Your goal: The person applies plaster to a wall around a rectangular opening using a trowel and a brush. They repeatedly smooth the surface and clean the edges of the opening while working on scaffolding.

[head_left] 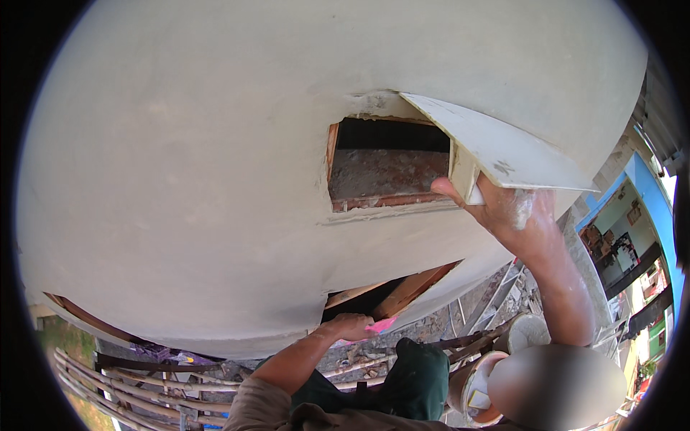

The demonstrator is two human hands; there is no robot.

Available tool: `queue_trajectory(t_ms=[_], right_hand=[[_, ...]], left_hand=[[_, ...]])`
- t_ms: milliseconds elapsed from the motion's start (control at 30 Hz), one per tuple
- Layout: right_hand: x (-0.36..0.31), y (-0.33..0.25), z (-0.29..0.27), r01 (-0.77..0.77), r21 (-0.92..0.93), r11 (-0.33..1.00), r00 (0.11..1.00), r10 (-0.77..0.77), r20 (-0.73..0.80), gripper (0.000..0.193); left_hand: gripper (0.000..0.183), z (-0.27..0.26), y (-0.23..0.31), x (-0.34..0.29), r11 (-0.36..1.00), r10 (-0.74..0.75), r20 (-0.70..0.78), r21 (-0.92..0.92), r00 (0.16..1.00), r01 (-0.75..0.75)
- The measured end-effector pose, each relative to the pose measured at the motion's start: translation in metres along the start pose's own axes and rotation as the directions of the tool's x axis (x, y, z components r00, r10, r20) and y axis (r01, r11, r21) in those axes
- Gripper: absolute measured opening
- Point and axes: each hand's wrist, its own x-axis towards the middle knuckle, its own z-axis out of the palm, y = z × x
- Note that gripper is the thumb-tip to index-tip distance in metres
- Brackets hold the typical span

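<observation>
White board point(503, 147), slanting edge; wall opening point(388, 172) alongside

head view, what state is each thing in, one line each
White float: tilted, held by its handle
Right hand: closed on the handle
Pink item: held, partly hidden
Left hand: closed on the pink item
Upper opening: uncovered
Wall: plastered
Bucket: open-topped, holding things

Tan sleeve point(260, 408), dark green trousers point(415, 381)
</observation>
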Motion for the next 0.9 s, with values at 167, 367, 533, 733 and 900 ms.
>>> queue_trajectory(t_ms=[167, 367, 533, 733, 900], right_hand=[[-0.003, 0.007, 0.001, -0.012, 0.057, 0.998, 1.000, 0.011, 0.012, 0.058], [-0.041, 0.050, 0.011, -0.001, -0.203, 0.979, 1.000, 0.000, -0.002, 0.057], [-0.060, 0.072, 0.004, -0.116, -0.162, 0.980, 0.987, 0.132, 0.090, 0.061], [-0.047, 0.043, 0.000, -0.086, -0.035, 0.996, 0.995, 0.088, 0.051, 0.062], [-0.022, 0.023, 0.002, -0.024, -0.036, 0.999, 0.998, 0.026, 0.053, 0.062]], left_hand=[[0.059, 0.002, 0.000, 0.003, 1.000, -0.016, 0.039, 0.004, 0.999, 0.016], [0.060, 0.005, -0.002, 0.005, 1.000, -0.019, 0.040, -0.015, 0.999, 0.019], [0.060, 0.006, -0.005, 0.006, 0.999, -0.027, 0.041, -0.022, 0.999, 0.028], [0.059, 0.006, -0.003, 0.010, 0.999, -0.052, 0.049, -0.003, 0.997, 0.052], [0.058, 0.003, -0.002, 0.006, 0.999, -0.043, 0.042, 0.007, 0.998, 0.043]])
